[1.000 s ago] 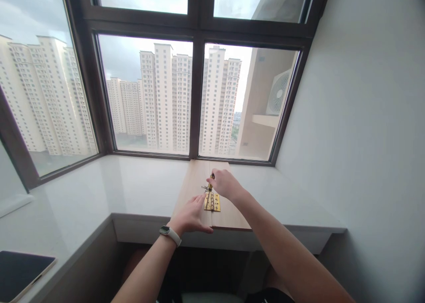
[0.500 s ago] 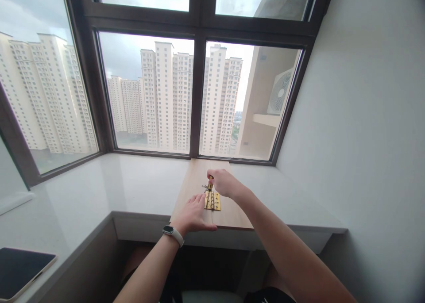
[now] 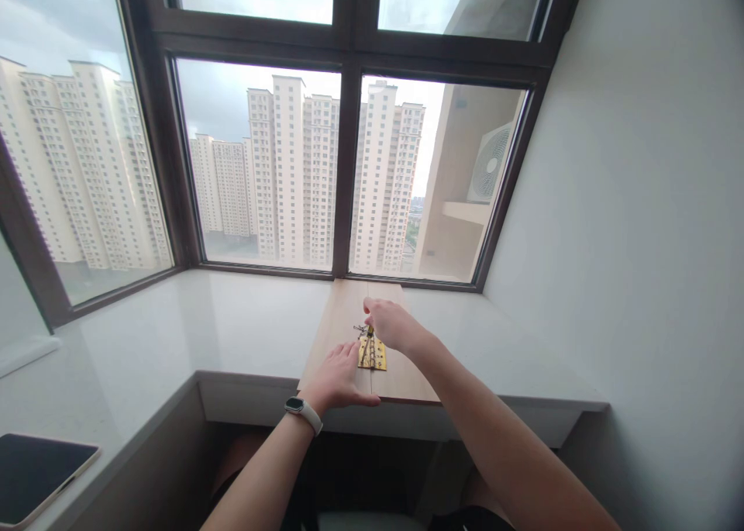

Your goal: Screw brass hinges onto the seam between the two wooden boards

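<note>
A gold-coloured hinge-like metal plate with dark marks lies across the seam of a pale wooden board. My left hand lies on the board at the plate's left edge, fingers spread, thumb pointing right along the board's front. Just beyond the plate, my right hand is closed round a small tool with a yellow-and-black handle. The tool's lower end points down at the far edge of the plate; its tip is too small to make out. Small dark pieces lie left of the tool.
The board rests on a white windowsill below dark-framed windows. A tablet lies at the far lower left. A white wall rises on the right. A watch with a light strap is on my left wrist.
My right hand has shifted very slightly, and less of the tool's handle shows below its fingers. My left hand and the plate stay in place.
</note>
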A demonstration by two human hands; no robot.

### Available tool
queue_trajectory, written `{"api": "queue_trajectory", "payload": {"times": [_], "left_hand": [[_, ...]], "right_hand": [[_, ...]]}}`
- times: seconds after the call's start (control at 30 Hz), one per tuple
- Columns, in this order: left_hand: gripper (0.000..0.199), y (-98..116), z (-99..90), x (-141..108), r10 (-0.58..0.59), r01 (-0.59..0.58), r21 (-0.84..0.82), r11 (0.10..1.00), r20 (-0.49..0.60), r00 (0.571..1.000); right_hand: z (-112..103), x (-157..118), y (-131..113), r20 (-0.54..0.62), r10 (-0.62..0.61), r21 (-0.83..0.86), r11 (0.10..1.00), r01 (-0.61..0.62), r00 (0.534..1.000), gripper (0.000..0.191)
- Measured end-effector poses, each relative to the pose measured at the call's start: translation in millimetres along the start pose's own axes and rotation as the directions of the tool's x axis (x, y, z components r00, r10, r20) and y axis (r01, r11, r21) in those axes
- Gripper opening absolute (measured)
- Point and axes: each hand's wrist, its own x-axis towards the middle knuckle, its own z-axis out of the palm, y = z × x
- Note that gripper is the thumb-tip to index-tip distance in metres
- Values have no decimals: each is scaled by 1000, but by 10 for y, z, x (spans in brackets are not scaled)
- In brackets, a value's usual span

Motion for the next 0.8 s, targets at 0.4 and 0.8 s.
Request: {"api": "queue_trajectory", "payload": {"times": [0.4, 0.8], "left_hand": [[132, -11, 9, 3, 7, -7, 19, 1000, -1, 1000], [132, 10, -2, -4, 0, -1, 57, 998, 8, 1000]], "right_hand": [[34, -17, -48, -41, 84, -61, 994, -86, 996, 36], [-19, 30, -13, 75, 41, -71, 997, -36, 996, 19]]}}
